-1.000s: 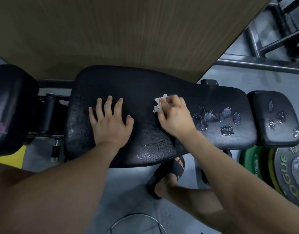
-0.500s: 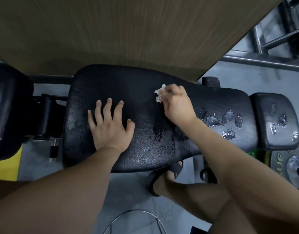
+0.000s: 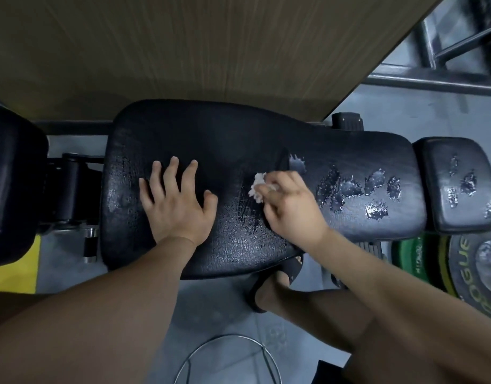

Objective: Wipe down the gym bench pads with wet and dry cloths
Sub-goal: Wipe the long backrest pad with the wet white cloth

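A long black bench pad [image 3: 225, 139] lies across the middle of the view, cracked and glistening wet near its front edge. My left hand [image 3: 175, 200] rests flat on its left part with the fingers spread. My right hand [image 3: 288, 206] grips a small crumpled white cloth [image 3: 256, 187] and presses it onto the pad's middle. Worn, shiny patches [image 3: 349, 187] mark the pad to the right of that hand. A smaller black pad [image 3: 457, 187] with similar patches sits at the right end. Another black pad [image 3: 8, 184] shows at the far left.
A wood-grain panel [image 3: 183, 51] stands right behind the bench. Weight plates [image 3: 460, 267] lean at the lower right. My sandalled foot [image 3: 277, 281] is on the grey floor under the pad's front edge. A wire ring [image 3: 227, 356] lies on the floor below. Metal frame bars [image 3: 446, 79] cross the upper right.
My right hand has drawn the cloth back from the pad's far edge toward the front, leaving wet streaks. My left hand has stayed put.
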A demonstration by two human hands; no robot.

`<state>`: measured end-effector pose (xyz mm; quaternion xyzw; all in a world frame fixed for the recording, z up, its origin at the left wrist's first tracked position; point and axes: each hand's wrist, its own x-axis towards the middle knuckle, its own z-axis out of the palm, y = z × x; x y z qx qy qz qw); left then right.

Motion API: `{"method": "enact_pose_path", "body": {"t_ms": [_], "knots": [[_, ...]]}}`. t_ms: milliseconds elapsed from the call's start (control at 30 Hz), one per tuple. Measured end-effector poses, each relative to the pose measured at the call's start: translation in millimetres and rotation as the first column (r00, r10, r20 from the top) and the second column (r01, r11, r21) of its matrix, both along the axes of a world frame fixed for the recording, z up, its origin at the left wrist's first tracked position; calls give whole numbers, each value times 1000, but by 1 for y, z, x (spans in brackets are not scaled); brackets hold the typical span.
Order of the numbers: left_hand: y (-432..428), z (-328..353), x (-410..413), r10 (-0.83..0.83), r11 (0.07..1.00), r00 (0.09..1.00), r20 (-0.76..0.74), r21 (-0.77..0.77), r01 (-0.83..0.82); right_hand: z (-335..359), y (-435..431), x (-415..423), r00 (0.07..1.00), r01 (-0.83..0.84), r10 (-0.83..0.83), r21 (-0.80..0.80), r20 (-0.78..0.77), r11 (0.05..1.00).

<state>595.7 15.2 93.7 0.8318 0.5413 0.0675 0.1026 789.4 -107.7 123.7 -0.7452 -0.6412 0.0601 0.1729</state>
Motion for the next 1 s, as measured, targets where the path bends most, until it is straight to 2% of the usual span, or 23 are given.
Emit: {"method": "enact_pose_path", "body": {"t_ms": [67,167,233,333,367,400,467,533,600,667,867,1000], "knots": [[0,-1,1,-2,1000,1000,4,0,2,-2,-25,-26,990,-126,125,-17,-66,992],[0,-1,0,2,1000,1000,18,3,-2,2,-61,-40,929,-362,351,-87,-114,928],[0,-1,0,3,1000,1000,19,3,-3,2,-64,-25,933,-358,352,-80,-76,930],[-1,-2,0,2,1000,1000,20,4,-2,-3,-60,-12,993,-99,99,12,-63,995],[-1,-2,0,3,1000,1000,21,5,-4,-5,-61,-20,996,-62,65,36,-67,997],[-1,-2,0,4,1000,1000,19,7,-4,-8,-63,-31,993,-79,82,39,-79,996],[-1,-3,0,1,1000,1000,16,11,-1,-7,-67,-54,969,-222,221,3,-107,975],[0,-3,-1,-2,1000,1000,19,20,2,-5,-59,-53,930,-364,361,-27,-65,931],[1,-3,-2,-6,1000,1000,12,23,5,-6,-36,-39,908,-419,419,-28,-15,908],[1,-4,-2,-6,1000,1000,6,21,5,-9,-7,-19,923,-384,384,7,25,923],[1,-3,-1,-5,1000,1000,-4,23,5,-12,95,29,989,-104,96,67,113,992],[2,-3,-1,-4,1000,1000,-12,23,5,-14,128,40,993,-92,83,112,88,989]]}}
